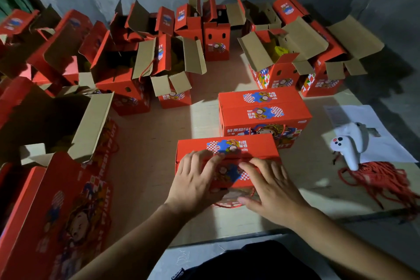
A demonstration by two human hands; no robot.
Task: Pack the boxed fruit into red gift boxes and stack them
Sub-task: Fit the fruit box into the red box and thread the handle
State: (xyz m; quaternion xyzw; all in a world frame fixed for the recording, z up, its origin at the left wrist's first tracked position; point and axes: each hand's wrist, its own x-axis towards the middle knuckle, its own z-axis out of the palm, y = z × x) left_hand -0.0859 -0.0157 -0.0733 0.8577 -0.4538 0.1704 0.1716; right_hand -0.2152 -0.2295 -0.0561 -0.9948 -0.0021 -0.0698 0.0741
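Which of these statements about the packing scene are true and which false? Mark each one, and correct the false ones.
1. Both hands rest on the nearest red box. True: left hand, right hand.
2. The closed box behind it has its flaps standing open. False: its top is shut.
3. A white controller lies to the right. True.
4. The red cords lie inside a box. False: they lie loose beside the controller.

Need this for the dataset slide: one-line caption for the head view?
Both hands, left hand and right hand, press flat on a red gift box's top flaps; another closed box sits behind.
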